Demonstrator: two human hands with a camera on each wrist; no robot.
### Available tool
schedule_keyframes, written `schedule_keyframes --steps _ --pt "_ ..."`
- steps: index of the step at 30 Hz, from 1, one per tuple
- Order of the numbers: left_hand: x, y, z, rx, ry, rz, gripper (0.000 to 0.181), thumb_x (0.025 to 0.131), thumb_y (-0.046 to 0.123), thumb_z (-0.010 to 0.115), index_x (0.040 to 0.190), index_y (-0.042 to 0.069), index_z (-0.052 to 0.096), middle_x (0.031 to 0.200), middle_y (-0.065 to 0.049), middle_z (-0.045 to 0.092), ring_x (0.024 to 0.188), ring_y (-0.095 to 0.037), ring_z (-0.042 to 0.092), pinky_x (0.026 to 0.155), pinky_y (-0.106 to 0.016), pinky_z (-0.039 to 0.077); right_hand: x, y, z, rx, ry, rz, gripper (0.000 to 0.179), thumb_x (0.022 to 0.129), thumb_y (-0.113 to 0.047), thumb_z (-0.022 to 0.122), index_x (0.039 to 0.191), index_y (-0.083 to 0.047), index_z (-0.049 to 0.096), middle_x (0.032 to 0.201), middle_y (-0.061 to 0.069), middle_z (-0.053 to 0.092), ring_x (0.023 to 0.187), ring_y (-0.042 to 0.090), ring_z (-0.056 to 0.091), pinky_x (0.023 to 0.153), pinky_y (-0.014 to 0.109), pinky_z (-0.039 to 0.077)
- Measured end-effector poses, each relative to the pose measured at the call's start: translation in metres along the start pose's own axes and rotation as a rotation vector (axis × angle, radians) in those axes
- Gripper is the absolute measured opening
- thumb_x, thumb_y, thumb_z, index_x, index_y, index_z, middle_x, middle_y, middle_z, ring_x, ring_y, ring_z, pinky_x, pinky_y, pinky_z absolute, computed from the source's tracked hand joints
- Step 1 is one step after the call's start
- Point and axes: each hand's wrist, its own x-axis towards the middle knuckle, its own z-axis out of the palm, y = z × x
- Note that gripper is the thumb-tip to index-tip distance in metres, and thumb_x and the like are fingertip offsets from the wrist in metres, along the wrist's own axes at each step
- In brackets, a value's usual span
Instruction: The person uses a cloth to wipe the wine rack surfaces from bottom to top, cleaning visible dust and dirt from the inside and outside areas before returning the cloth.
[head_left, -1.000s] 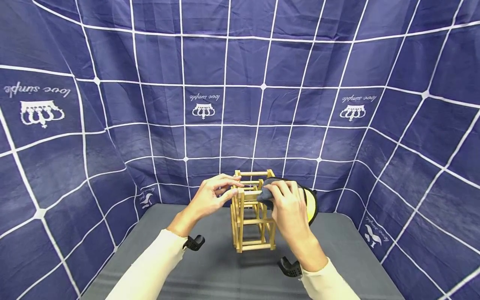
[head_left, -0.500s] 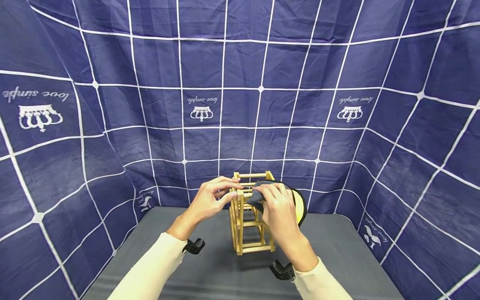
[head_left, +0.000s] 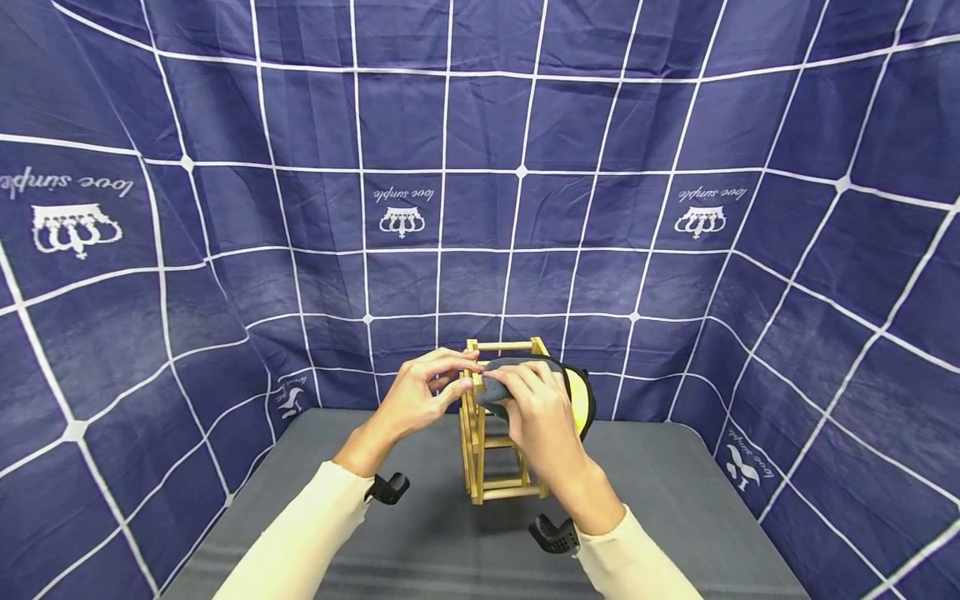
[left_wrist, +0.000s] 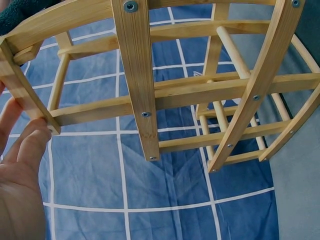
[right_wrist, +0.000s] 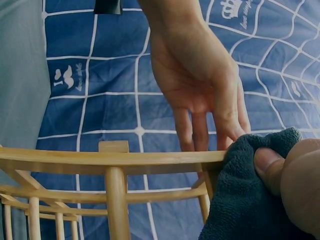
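A light wooden rack (head_left: pixel 510 493) of slats and dowels stands on the grey table. My left hand (head_left: pixel 420 392) grips its upper left end, fingertips and thumb at the slat; in the left wrist view the fingers (left_wrist: pixel 34 145) lie against the corner of the frame (left_wrist: pixel 135 75). My right hand (head_left: pixel 536 408) pinches a blue-grey terry cleaning cloth (right_wrist: pixel 250 200) with a yellow, black-edged part (head_left: pixel 579 404) hanging at its right. The cloth lies over the rack's near top bar, close to the left fingertips, and hides most of that bar.
The grey table surface (head_left: pixel 405 542) reaches back to a blue curtain (head_left: pixel 480 208) with white grid lines, which also encloses both sides. Black wrist mounts (head_left: pixel 553 533) sit below each hand.
My right hand has slid the cloth leftward along the rack's top bar, toward my left hand. The left hand and the rack have stayed nearly in place.
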Motion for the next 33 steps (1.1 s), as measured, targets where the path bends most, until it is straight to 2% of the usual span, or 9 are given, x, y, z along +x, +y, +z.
schedule_keyframes --steps 6,11,15,20,26,30,33 --pt "-0.004 -0.001 0.003 0.000 0.013 -0.002 0.023 0.108 0.007 0.083 0.129 0.011 0.088 0.143 -0.011 0.082 0.147 -0.037 0.074 0.118 -0.050 0.062 -0.002 0.007 -0.006 -0.021 -0.013 -0.008 0.046 0.085 0.001 0.098 0.128 -0.012 0.084 0.120 0.004 0.086 0.114 0.031 0.073 0.088 0.044 0.057" --pt "-0.006 -0.001 0.006 0.004 0.039 -0.016 0.022 0.108 0.009 0.083 0.129 0.014 0.088 0.150 -0.008 0.080 0.151 -0.034 0.072 0.124 -0.044 0.059 -0.006 0.019 -0.016 -0.056 0.022 0.001 0.046 0.086 0.005 0.094 0.128 -0.011 0.084 0.120 0.006 0.086 0.112 0.033 0.074 0.085 0.047 0.059" --pt "-0.004 0.000 0.009 0.007 0.049 -0.037 0.026 0.104 0.014 0.090 0.128 0.019 0.088 0.150 -0.005 0.080 0.151 -0.029 0.072 0.127 -0.038 0.056 -0.011 0.032 -0.028 -0.039 0.066 0.036 0.045 0.088 0.010 0.087 0.128 -0.010 0.085 0.121 0.009 0.086 0.110 0.036 0.075 0.087 0.052 0.059" --pt "0.001 0.000 0.010 0.033 0.075 -0.029 0.030 0.098 0.016 0.096 0.127 0.020 0.088 0.148 -0.004 0.080 0.149 -0.028 0.073 0.128 -0.033 0.055 -0.017 0.050 -0.043 0.041 0.116 0.117 0.041 0.093 0.011 0.083 0.130 -0.007 0.085 0.121 0.014 0.085 0.109 0.041 0.073 0.098 0.053 0.055" --pt "0.001 -0.003 0.008 0.029 0.085 -0.015 0.028 0.099 0.011 0.094 0.126 0.017 0.088 0.149 -0.007 0.080 0.150 -0.032 0.073 0.127 -0.038 0.057 -0.028 0.072 -0.059 0.063 0.171 0.208 0.035 0.096 0.003 0.088 0.130 -0.005 0.086 0.118 0.019 0.084 0.109 0.044 0.072 0.100 0.049 0.053" --pt "-0.002 -0.004 0.002 0.024 0.079 -0.041 0.026 0.101 0.012 0.092 0.125 0.020 0.088 0.152 -0.002 0.079 0.152 -0.029 0.072 0.124 -0.044 0.059 -0.043 0.088 -0.066 0.042 0.151 0.275 0.035 0.096 0.005 0.088 0.130 -0.003 0.086 0.117 0.021 0.082 0.107 0.043 0.071 0.096 0.047 0.051" --pt "-0.005 -0.005 -0.001 0.014 0.068 -0.062 0.025 0.102 0.012 0.092 0.125 0.021 0.087 0.152 0.000 0.079 0.153 -0.027 0.071 0.124 -0.046 0.059 -0.058 0.101 -0.068 0.016 0.133 0.295 0.038 0.094 0.008 0.088 0.129 -0.004 0.086 0.117 0.021 0.080 0.107 0.044 0.071 0.094 0.047 0.050"
